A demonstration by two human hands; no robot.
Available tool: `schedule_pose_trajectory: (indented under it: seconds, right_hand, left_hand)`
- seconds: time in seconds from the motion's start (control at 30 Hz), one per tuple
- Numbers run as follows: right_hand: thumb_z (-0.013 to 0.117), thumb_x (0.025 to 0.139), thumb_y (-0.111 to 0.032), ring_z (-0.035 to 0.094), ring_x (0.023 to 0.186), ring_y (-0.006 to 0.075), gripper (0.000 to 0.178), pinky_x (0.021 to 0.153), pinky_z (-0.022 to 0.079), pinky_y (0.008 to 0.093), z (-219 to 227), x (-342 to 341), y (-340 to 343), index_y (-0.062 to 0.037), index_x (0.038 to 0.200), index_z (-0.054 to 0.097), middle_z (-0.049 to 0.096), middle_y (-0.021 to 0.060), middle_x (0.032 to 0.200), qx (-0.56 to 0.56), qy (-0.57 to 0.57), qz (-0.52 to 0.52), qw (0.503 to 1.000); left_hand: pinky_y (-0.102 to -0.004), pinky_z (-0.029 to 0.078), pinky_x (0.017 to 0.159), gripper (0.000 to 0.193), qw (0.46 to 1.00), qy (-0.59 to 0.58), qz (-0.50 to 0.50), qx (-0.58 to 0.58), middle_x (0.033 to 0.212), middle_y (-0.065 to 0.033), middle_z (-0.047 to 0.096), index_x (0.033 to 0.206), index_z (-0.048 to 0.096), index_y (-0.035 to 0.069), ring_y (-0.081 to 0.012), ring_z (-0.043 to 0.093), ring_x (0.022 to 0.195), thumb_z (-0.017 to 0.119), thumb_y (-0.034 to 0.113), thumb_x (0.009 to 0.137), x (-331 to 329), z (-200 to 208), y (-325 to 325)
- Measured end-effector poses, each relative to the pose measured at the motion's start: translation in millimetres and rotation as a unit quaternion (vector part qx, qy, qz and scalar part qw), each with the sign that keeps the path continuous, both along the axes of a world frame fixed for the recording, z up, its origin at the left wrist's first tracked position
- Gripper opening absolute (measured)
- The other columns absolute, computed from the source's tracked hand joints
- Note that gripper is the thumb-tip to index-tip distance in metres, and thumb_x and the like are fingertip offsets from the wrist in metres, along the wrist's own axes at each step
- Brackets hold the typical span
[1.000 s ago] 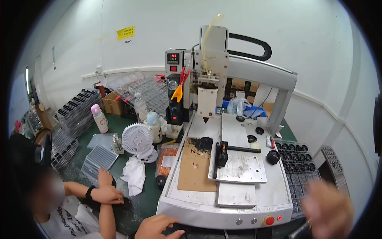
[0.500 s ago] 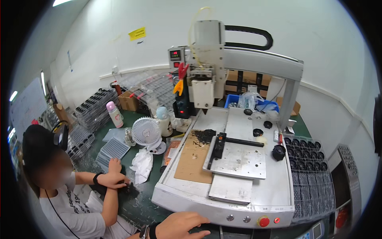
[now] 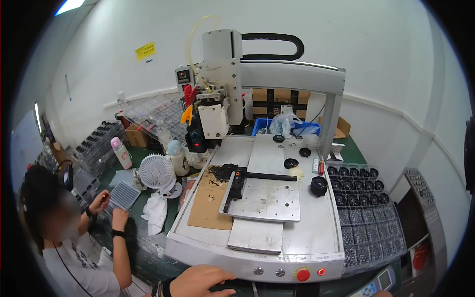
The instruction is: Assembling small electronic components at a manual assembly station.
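Observation:
My left hand [image 3: 202, 281] comes in from the lower edge, a dark band at its wrist. Its fingers stretch to the right, the thumb apart, and nothing shows in it. It is just in front of the grey front panel [image 3: 213, 250] of a bench-top gantry machine, left of the round buttons [image 3: 258, 271]. Of my right hand only a sliver [image 3: 383, 293] appears at the bottom edge, beside a handheld keypad unit [image 3: 377, 285]; its fingers are hidden. A metal fixture plate [image 3: 269, 200] with a black bar [image 3: 272, 176] lies on the machine bed.
The machine head [image 3: 213, 119] hangs over the bed. Black round parts [image 3: 318, 186] lie at its right. Clear trays [image 3: 368, 218] of black parts stand right of it. At left, a co-worker's hands [image 3: 119, 218] are near a ribbed tray [image 3: 124, 195]; a white fan [image 3: 157, 172] stands behind.
The view has turned right, so the machine appears further left. My left hand stays by the front panel. A sliver of my right hand has appeared. The co-worker's crossed hands have separated and moved toward the ribbed tray.

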State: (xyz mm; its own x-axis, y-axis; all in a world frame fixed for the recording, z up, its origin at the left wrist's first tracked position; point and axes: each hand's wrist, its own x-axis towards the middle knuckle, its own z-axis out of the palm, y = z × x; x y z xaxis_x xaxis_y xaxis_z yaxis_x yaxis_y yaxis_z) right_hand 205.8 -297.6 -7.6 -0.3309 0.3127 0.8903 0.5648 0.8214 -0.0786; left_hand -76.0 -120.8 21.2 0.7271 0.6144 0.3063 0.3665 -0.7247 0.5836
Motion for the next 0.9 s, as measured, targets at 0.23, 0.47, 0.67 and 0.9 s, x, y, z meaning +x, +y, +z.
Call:
schedule_pose_trajectory:
  seconds: [0.23,0.47,0.67,0.9]
  right_hand:
    - [0.051,0.088,-0.031,0.055,0.100,0.0271,0.031,0.097,0.029,0.0542,10,6,16,-0.0124,0.112,0.056,0.057,0.0097,0.106,0.022,-0.129,-0.013,0.991]
    - [0.052,0.087,-0.029,0.055,0.104,0.0280,0.031,0.099,0.027,0.0550,11,-22,37,-0.0111,0.112,0.056,0.056,0.0108,0.109,0.044,-0.222,-0.060,0.972]
    - [0.062,0.077,-0.029,0.035,0.127,0.0354,0.058,0.105,0.012,0.0587,-53,-76,92,-0.0041,0.127,0.047,0.041,0.0182,0.134,-0.291,-0.198,-0.377,0.856]
    - [0.062,0.077,-0.028,0.033,0.127,0.0394,0.060,0.105,0.008,0.0607,-92,-87,90,-0.0057,0.130,0.045,0.041,0.0207,0.134,-0.246,-0.144,-0.418,0.863]
  left_hand:
    - [-0.0380,0.044,0.059,0.025,0.993,-0.074,-0.091,0.016,0.072,-0.0106,0.055,0.097,0.059,0.005,-0.0306,0.055,0.066,0.069,0.017,0.077,14,6,5]
    - [-0.0351,0.043,0.054,0.021,0.973,-0.096,-0.111,0.179,0.071,-0.0065,0.056,0.093,0.062,0.009,-0.0251,0.055,0.062,0.070,0.022,0.078,34,50,52]
    - [-0.0395,0.044,0.071,0.043,0.957,-0.027,0.138,0.254,0.093,-0.0132,0.053,0.108,0.056,0.005,-0.0295,0.052,0.086,0.068,0.030,0.075,54,29,149]
    - [-0.0433,0.041,0.080,0.068,0.949,0.065,0.185,0.246,0.110,-0.0151,0.048,0.122,0.049,0.006,-0.0317,0.049,0.099,0.069,0.045,0.071,58,15,165]
